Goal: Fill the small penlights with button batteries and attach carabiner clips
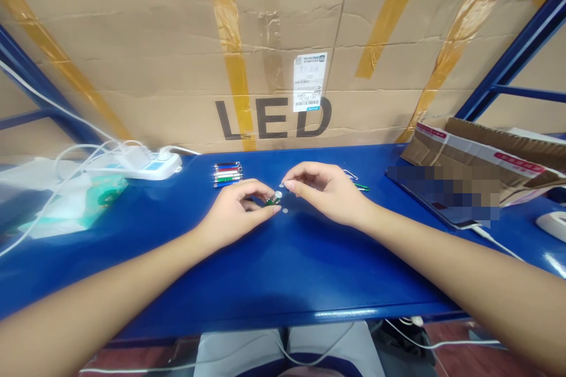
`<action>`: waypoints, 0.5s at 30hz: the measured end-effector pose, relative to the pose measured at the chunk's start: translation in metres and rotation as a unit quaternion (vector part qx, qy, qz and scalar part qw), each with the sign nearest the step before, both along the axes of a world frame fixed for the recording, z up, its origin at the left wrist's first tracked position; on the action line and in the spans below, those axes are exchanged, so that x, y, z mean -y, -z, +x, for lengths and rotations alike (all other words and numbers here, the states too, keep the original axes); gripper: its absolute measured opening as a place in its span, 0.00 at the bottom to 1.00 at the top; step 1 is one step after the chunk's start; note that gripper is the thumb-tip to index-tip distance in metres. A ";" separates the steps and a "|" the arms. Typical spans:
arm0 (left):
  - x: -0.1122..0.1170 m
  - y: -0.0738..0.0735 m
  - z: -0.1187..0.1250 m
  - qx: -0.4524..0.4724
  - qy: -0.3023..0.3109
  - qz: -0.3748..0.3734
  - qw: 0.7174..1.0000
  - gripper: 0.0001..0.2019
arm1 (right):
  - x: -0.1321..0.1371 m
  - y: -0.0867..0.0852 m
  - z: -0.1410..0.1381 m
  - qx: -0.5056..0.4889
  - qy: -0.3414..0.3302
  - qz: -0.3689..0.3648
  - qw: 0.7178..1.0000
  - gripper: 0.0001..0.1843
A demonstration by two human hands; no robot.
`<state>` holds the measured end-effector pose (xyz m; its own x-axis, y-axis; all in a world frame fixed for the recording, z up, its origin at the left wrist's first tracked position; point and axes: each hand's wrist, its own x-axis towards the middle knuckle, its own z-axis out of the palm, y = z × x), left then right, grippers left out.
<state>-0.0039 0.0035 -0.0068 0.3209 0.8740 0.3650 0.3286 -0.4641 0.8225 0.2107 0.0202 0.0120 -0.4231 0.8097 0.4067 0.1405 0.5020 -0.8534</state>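
1. Left hand [236, 212]: grip closed round a small green metallic piece [271, 201], mid-bench [247, 271].
2. Right hand [336, 191]: thumb and forefinger drawn together, small pale disc [282, 184] at the tips; whether firmly pinched, cannot tell.
3. Key relation, clock read from the worker's side: right fingertips sit near the green piece's outer end, toward 1 o'clock from it, apart.
4. Green piece's long axis, as far as it shows, runs roughly 8 to 2; outer end points toward 2.
5. Loose disc [285, 211] at 4 o'clock from the green piece; left hand nearer.
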 end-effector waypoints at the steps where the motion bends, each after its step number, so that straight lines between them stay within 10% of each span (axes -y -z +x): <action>1: 0.000 0.000 0.000 -0.002 0.001 0.002 1.000 0.11 | 0.001 -0.001 0.000 -0.011 -0.011 -0.010 1.000 0.10; 15: 0.002 0.000 -0.001 -0.037 0.028 0.047 0.998 0.07 | 0.005 -0.003 -0.002 -0.032 -0.072 -0.095 0.992 0.16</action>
